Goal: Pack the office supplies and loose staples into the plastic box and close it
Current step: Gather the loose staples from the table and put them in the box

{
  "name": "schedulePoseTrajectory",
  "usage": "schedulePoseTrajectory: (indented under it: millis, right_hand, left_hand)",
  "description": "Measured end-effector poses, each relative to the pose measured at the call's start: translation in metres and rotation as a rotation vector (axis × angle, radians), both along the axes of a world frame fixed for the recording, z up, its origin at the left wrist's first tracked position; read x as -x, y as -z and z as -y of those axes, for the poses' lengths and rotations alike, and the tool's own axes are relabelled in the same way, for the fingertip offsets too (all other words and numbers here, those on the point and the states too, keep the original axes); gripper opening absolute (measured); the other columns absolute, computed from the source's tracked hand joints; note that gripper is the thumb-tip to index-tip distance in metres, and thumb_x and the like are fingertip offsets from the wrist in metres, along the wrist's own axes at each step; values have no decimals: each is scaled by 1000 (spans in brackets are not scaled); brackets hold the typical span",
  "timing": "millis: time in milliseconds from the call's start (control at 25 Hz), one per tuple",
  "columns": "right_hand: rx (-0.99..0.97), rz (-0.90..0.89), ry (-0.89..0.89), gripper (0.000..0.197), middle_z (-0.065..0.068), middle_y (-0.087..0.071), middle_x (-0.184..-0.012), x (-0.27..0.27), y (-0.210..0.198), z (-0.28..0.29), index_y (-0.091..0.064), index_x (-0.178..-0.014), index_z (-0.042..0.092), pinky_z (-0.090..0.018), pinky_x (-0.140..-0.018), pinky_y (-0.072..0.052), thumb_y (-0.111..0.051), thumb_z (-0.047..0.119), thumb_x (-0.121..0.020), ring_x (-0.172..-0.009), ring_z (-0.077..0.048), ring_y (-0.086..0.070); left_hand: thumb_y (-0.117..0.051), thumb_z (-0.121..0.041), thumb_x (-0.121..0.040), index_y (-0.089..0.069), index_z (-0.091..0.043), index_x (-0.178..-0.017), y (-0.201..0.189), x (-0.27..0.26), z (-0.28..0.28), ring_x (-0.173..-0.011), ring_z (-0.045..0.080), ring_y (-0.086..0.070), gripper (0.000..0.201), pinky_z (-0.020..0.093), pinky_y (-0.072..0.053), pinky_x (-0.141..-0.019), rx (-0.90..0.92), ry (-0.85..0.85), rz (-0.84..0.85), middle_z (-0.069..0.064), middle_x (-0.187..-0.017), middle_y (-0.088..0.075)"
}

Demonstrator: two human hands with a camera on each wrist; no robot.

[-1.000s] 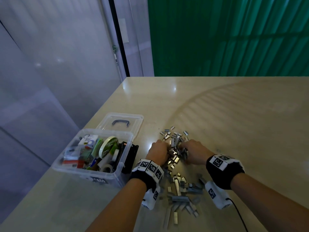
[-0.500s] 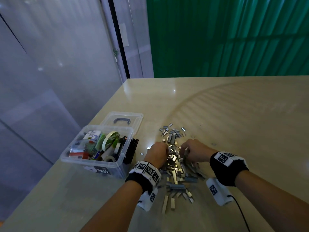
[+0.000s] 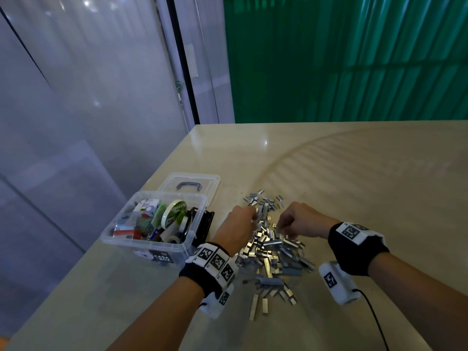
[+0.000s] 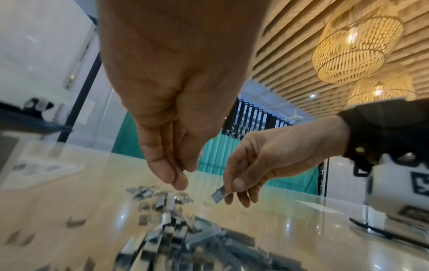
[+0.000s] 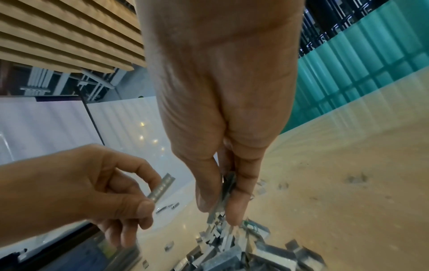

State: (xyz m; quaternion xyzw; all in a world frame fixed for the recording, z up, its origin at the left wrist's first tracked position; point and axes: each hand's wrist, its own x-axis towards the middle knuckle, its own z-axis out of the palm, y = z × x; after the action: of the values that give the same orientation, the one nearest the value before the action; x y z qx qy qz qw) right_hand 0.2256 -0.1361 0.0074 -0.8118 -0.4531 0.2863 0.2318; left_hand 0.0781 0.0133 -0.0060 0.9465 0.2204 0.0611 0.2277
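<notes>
Nearest, at 6 o'clock on the tabletop (image 3: 354, 188), lie a few long strips at the edge of the staples (image 3: 271, 254), a loose pile that runs up to 12 o'clock between both wrists. Above the pile, the left hand (image 3: 238, 224) pinches a short staple strip (image 5: 161, 188) between thumb and forefingers, the other fingers curled under. The right hand (image 3: 301, 220), just beside it and not touching, pinches another strip (image 4: 219, 194) with its fingertips pointing down at the pile. At 9 o'clock from the hands stands the clear box (image 3: 152, 247), open, holding a tape roll (image 3: 173, 214), small cartons and other supplies. A black object leans against its right wall. The lid (image 3: 192, 183) lies flat behind the box at 11 o'clock, handle up.
</notes>
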Motion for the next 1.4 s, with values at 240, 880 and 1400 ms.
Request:
schedulePoseTrajectory:
  millis: [240, 880, 1400]
  right_hand:
    - [-48, 49, -12, 25, -9, -70, -74, 10, -23, -12, -62, -85, 11, -34, -62, -56, -56, -13, -84, -60, -17, -66]
    - [-388, 158, -200, 9, -2, -74, -81, 140, -102, -154, -82, -91, 15, -30, -62, -50, -77, 13, -85, -69, -17, -64]
    - [-270, 206, -200, 16, 1, -70, -84, 178, -69, -218, -80, -100, 13, -19, -64, -48, -69, 7, -90, -74, -7, -62]
  left_hand:
    - [-61, -28, -97, -72, -17, -105, -57, 43, -16, -64, 12, -60, 17, 25, -50, -65, -106, 45, 143, 2, -83, -73]
    - [-70, -14, -83, -78, -17, -78, -75, 198, -145, -59, 9, -65, 10, 34, -58, -66, -88, -153, 227, -3, -66, -71]
    - [-52, -4, -94, -73, -9, -108, -51, 198, -173, -90, 22, -62, 26, 20, -43, -72, -39, -3, -24, 7, -101, -71]
